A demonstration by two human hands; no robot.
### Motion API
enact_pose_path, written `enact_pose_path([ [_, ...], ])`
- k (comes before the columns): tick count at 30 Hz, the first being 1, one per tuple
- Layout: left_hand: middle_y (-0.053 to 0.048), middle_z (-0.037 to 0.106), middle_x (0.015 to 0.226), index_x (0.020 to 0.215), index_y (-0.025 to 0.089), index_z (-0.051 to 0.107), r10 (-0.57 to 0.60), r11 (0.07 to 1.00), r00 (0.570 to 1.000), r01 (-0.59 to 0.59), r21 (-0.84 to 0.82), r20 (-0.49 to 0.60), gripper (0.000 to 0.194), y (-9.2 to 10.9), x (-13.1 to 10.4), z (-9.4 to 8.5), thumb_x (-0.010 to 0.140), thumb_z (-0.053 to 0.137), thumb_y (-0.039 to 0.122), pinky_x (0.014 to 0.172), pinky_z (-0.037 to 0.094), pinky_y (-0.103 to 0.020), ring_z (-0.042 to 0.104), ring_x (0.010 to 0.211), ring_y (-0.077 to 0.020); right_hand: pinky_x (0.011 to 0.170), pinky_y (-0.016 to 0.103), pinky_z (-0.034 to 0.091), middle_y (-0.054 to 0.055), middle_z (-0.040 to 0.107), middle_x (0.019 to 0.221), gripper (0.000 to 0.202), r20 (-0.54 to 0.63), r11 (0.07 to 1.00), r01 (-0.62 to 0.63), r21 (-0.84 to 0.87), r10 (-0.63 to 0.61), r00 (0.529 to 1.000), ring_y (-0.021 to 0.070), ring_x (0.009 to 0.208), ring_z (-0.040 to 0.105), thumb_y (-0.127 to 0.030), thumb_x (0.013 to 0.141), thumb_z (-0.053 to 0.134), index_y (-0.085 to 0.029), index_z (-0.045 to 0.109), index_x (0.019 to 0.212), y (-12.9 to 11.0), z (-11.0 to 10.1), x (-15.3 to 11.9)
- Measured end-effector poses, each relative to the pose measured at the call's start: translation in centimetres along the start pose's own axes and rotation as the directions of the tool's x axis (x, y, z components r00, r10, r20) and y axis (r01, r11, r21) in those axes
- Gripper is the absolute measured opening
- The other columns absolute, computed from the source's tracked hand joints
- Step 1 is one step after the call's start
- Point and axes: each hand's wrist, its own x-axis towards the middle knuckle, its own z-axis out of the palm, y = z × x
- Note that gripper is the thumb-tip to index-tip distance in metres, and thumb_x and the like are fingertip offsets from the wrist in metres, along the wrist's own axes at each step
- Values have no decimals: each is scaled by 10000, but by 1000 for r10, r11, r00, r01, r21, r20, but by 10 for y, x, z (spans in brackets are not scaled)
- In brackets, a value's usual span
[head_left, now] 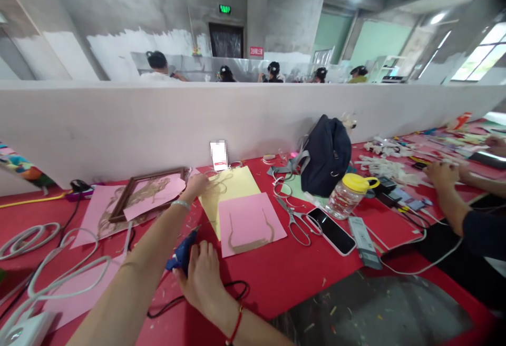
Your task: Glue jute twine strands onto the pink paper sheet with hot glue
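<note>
My left hand (195, 186) reaches to the left edge of a yellow sheet (242, 181), fingers closed together beside loops of thin tan string (222, 183). Whether a strand is between the fingertips is too small to make out. Nearer to me, my right hand (203, 275) grips a blue glue gun (184, 251), its dark nozzle pointing up and away; the fingers partly cover it. To the right, a pink sheet (251, 222) overlaps the yellow one and carries a tan outline of string-like material, curved at the bottom. A brown frame (118, 206) with pink patterned sheets lies at the left.
Scissors (298, 225), a phone (332, 230), a yellow-lidded jar (346, 198) and a dark backpack (326, 156) stand or lie on the right. White cables (71, 267) coil at left. A lit phone (219, 155) leans on the white partition (158, 125). A co-worker's hand (443, 175) is far right.
</note>
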Motion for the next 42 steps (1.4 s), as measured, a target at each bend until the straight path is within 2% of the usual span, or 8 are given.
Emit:
enact_pose_path([
  [3, -115, 677, 1358, 1365, 175, 660, -58, 998, 998, 58, 7, 32, 396, 11, 4, -15, 1047, 713, 406, 972, 633, -473, 705, 1152, -264, 1105, 601, 557, 260, 684, 1355, 529, -92, 992, 101, 71, -95, 991, 422, 1279, 669, -346, 931, 763, -73, 661, 1373, 16, -26, 10],
  [8, -108, 778, 1171, 1128, 140, 767, 96, 992, 995, -93, -88, 34, 252, 48, -6, -47, 1085, 605, 328, 1020, 570, -424, 728, 1102, -265, 1189, 490, 508, 202, 608, 1526, 547, -422, 948, 153, 278, -23, 906, 325, 1385, 610, -232, 958, 723, -160, 597, 1486, 62, -143, 66],
  [12, -69, 812, 1164, 1116, 218, 800, 274, 948, 961, -266, -173, 24, 253, 86, -26, -55, 1053, 604, 364, 989, 529, -337, 735, 1078, -233, 897, 393, 614, 167, 724, 1381, 521, -260, 896, 135, 424, -22, 965, 221, 897, 754, -163, 888, 795, -190, 671, 1393, 101, -199, 110],
  [17, -63, 828, 1009, 988, 217, 802, 407, 902, 912, -393, -180, 46, 216, 102, -42, -64, 988, 643, 363, 957, 503, -345, 730, 967, -226, 644, 273, 532, 59, 768, 746, 162, -114, 855, 103, 508, -51, 992, 163, 630, 698, -211, 985, 667, -160, 755, 860, 128, -199, 102],
  [28, -71, 784, 978, 1075, 201, 766, 386, 837, 922, -329, -438, 45, 344, 103, -43, -106, 973, 626, 498, 789, 527, -309, 701, 860, -198, 588, 258, 449, 26, 715, 752, 431, -177, 812, 275, 515, -213, 961, 110, 561, 555, -585, 913, 762, -178, 757, 771, 125, -221, 112],
  [34, -58, 731, 871, 1021, 205, 735, 206, 702, 971, -235, -672, -123, 485, 92, -34, -134, 858, 774, 660, 707, 499, -305, 645, 763, -181, 661, 270, 470, 10, 677, 762, 355, -258, 793, 366, 488, -269, 928, 125, 622, 565, -494, 930, 772, -198, 699, 749, 104, -252, 139],
  [38, -25, 674, 799, 993, 206, 729, 173, 762, 955, -285, -582, -241, 525, 73, -30, -155, 848, 749, 710, 729, 479, -296, 602, 743, -167, 600, 275, 482, 5, 690, 717, 313, -257, 774, 313, 551, -199, 946, 127, 539, 585, -460, 1012, 679, -218, 620, 822, 101, -264, 155],
  [42, -29, 645, 727, 985, 210, 781, 232, 963, 947, -257, -88, -220, 414, 50, -30, -169, 896, 721, 610, 839, 491, -355, 620, 751, -209, 515, 277, 505, 52, 778, 806, 393, -196, 732, 225, 644, -127, 972, 128, 474, 617, -581, 1027, 644, -244, 535, 858, 105, -267, 160],
])
